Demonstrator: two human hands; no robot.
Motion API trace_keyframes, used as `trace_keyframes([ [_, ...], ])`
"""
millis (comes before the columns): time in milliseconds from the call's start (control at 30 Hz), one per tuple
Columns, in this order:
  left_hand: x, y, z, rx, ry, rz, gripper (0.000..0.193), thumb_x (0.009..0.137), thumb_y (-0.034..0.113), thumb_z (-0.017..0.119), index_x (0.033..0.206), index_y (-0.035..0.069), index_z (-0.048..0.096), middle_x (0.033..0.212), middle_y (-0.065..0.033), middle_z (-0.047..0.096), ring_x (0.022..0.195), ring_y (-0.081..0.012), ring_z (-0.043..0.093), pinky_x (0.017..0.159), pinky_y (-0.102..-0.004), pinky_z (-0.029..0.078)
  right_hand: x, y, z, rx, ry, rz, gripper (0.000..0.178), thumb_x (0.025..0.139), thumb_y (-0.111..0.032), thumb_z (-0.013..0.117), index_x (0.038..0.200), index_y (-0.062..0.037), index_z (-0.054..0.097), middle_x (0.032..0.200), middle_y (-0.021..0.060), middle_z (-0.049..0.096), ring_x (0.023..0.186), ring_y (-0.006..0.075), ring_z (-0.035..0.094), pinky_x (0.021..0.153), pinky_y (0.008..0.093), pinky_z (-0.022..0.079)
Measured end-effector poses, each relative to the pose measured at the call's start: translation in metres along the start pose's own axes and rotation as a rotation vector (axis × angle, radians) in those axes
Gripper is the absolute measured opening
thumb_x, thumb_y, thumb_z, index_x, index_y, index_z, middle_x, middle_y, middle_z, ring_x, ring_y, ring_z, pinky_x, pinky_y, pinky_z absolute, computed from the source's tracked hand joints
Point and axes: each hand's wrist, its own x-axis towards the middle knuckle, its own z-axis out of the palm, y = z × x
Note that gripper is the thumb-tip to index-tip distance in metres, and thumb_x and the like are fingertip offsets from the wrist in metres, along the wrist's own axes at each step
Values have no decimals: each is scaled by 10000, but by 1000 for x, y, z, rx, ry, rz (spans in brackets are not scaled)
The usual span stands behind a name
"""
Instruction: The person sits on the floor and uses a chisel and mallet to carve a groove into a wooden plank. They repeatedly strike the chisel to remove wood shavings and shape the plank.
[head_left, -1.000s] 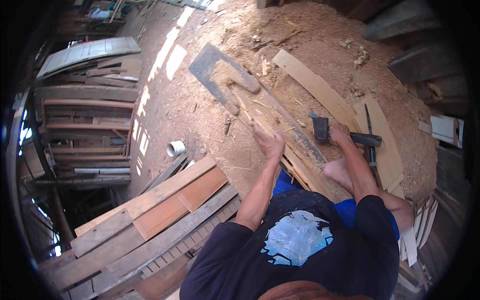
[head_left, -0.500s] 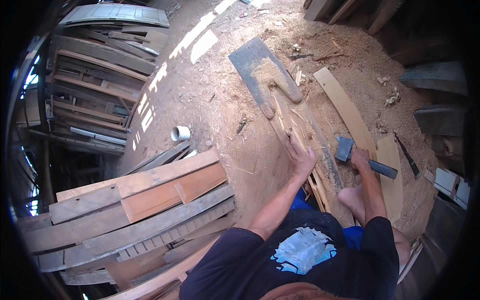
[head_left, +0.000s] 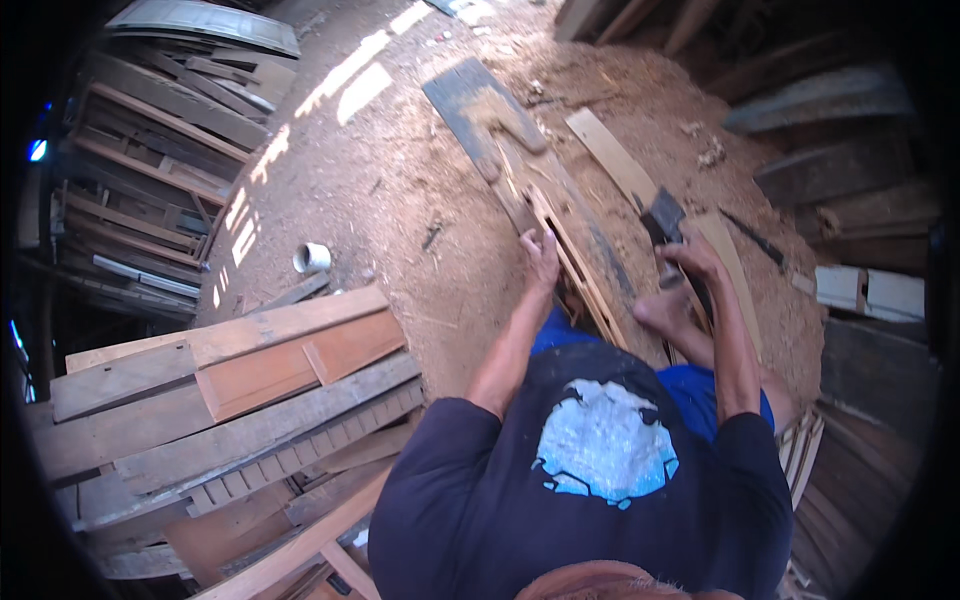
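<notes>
Dark grey tool head (head_left: 666, 212), pale tan strip (head_left: 590, 288), black shirt (head_left: 725, 510) with white-and-blue print (head_left: 608, 440), blue shorts (head_left: 688, 386), orange-brown panel (head_left: 262, 385)

A pale, narrow wooden strip (head_left: 578, 268), cut with a long dark slot, is held lengthwise over a long, worn plank (head_left: 557, 190); to the right, apart from the strip, a dark-headed hatchet (head_left: 664, 215) is gripped
</notes>
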Motion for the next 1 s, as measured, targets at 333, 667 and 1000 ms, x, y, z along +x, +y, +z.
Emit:
trace_keyframes([
  [333,-97,5,-4,245,-515,-251,472,986,485,619,1038,18,575,800,-115,683,575,-177,642,513,-344,567,-91,39,38,620,130,-44,272,846,-205,768,1036,-40,664,837,4,626,715,100,578,619,275,458],
  [667,-129,78,14,715,-244,945,821,771,104,774,1479,-6,373,1439,-307,439,1333,-406,437,1123,-515,317,-96,59,39,640,62,-116,320,853,-263,757,1041,-20,669,861,2,642,768,97,560,687,283,446],
  [1000,-172,127,74,646,-667,1280,781,660,102,863,1386,125,575,1538,-316,373,1401,-468,333,1152,-538,263,-87,51,47,471,51,-232,462,871,-372,746,1124,8,676,961,88,711,860,173,636,796,346,506],
])
